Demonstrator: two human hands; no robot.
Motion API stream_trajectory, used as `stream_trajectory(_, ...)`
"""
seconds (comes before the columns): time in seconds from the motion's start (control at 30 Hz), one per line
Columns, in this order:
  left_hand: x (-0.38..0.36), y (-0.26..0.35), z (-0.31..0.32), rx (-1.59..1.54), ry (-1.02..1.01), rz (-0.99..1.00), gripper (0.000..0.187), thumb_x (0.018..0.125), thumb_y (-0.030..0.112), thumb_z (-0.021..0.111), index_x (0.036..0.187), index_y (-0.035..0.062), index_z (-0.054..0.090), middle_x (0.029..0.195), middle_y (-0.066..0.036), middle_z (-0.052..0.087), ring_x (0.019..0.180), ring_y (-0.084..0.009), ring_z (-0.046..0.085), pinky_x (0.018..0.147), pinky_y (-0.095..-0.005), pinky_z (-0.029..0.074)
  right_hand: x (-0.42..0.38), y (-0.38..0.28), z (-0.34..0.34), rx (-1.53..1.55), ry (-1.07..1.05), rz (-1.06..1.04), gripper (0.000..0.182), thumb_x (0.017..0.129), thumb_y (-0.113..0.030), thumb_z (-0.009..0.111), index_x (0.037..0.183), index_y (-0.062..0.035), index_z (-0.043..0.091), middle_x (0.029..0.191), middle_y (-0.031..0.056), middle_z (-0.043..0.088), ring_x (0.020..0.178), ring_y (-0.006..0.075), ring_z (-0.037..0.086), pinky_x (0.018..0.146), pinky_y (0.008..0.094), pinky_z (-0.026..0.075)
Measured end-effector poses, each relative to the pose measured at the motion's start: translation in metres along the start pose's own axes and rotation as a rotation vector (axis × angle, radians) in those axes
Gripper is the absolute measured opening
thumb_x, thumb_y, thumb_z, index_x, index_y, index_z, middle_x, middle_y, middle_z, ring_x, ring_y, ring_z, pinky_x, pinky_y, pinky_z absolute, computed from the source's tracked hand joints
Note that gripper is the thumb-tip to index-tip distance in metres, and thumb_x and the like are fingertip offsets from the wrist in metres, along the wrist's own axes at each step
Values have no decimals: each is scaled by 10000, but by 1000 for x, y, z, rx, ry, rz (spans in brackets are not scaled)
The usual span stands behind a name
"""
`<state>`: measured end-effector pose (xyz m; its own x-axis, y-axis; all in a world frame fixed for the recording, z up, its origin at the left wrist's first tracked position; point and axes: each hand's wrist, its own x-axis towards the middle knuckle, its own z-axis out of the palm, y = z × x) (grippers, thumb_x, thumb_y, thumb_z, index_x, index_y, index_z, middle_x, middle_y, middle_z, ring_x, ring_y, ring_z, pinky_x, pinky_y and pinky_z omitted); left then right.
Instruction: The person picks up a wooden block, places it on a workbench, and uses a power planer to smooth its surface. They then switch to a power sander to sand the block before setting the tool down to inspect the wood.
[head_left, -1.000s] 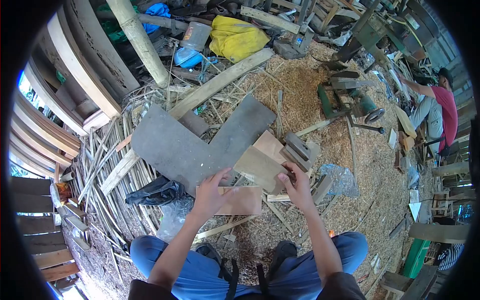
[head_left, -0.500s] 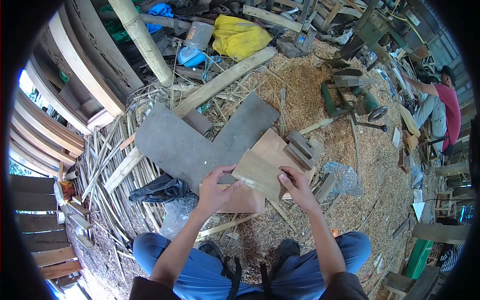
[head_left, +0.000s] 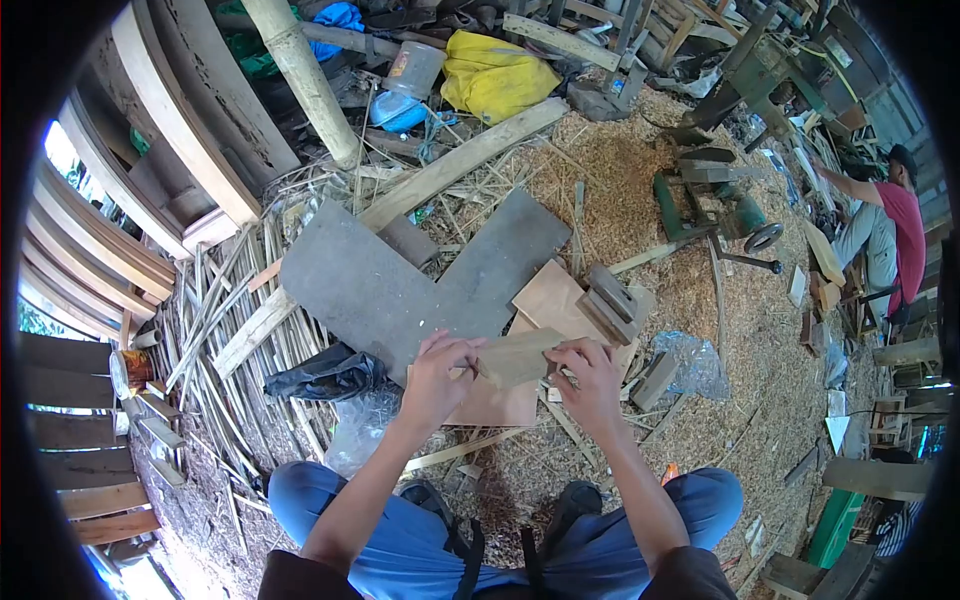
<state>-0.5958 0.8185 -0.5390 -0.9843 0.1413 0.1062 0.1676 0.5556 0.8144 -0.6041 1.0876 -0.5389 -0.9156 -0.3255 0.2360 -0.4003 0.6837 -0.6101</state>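
Between my two hands is a small tan sheet [head_left: 518, 358], tilted so that it looks narrow. My left hand [head_left: 440, 378] pinches its left end, and my right hand [head_left: 588, 380] grips its right end with bent fingers. Below and behind it lie pinkish-brown flat pieces [head_left: 500, 405] on the ground. Dark wooden blocks [head_left: 608, 303] rest on the flat piece to the right. A large grey board [head_left: 350, 285] lies just beyond my left hand.
Black plastic [head_left: 325, 375] and thin sticks [head_left: 205, 330] lie at left. Clear plastic [head_left: 692, 365] and a green machine with a handwheel [head_left: 745, 220] are at right. Another person [head_left: 885, 225] sits at far right. A yellow sack [head_left: 495, 78] lies at the back.
The sheet has tipped from showing its broad face to a narrower, flatter angle. My fingers have curled more around its ends. The whole view has shifted slightly.
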Motion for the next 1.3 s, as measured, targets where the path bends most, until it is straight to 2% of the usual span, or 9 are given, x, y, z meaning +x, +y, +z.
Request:
stream_trajectory(0.3,1,35,-17,369,99,337,417,715,3,799,1108,134,751,1171,-14,776,1241,-253,672,1187,-535,367,4,-12,3,-150,157,-131,297,801,-82,778,1086,-158,753,1086,12,657,1019,219,617,990,446,419)
stream_trajectory(0.5,-1,11,-34,374,174,280,362,744,10,756,1093,105,767,1171,-22,777,1194,-238,693,1013,-423,515,10,1,36,53,147,118,651,805,-131,840,1410,-131,599,1419,120,563,1265,359,554,1067,508,423)
stream_trajectory(0.57,-3,4,-45,470,239,271,346,737,1,746,1066,103,772,1146,-33,782,1182,-242,701,923,-374,552,7,30,63,-13,-12,151,894,781,-201,886,1553,-127,441,1552,159,456,1381,416,469,1139,522,400)
stream_trajectory(0.7,-14,-13,-56,449,176,243,355,744,2,738,1083,104,765,1175,-26,776,1220,-251,690,918,-392,564,30,-23,52,314,63,64,1011,747,-248,912,1596,-133,375,1584,174,435,1424,412,443,1198,515,350)
stream_trajectory(0.8,-19,-14,-59,314,-2,292,402,724,-71,693,1090,74,772,1212,-81,760,1271,-291,669,962,-412,582,41,-41,32,70,-201,-65,1123,713,-303,933,1629,-141,304,1616,171,413,1458,405,414,1231,504,309)
stream_trajectory(0.9,-20,-21,-54,245,-56,397,416,724,-51,715,1117,73,769,1221,-74,758,1308,-299,647,1014,-418,574,41,-45,16,182,-516,112,1135,665,-316,951,1608,-144,342,1543,156,483,1419,386,443,1204,506,325)
stream_trajectory(1.0,-16,-27,-51,128,-166,428,476,776,55,756,1247,123,733,1447,-57,645,1425,-276,543,1046,-420,548,38,-48,6,155,-438,192,1169,585,-343,978,1579,-159,390,1440,115,545,1342,368,490,1146,505,361)
stream_trajectory(1.07,-10,-10,-54,149,-142,289,666,745,130,805,1393,138,648,1583,-90,515,1489,-296,459,1165,-457,449,29,-41,8,-43,-107,-15,1105,571,-354,975,1537,-200,460,1356,83,572,1265,340,530,1105,513,362)
stream_trajectory(1.3,6,22,-19,321,-157,363,940,694,263,906,1512,87,478,1570,-150,501,1491,-358,425,1277,-523,257,4,-14,5,-402,20,-215,883,661,-374,877,1473,-292,544,1407,69,564,1339,278,508,1122,511,337)
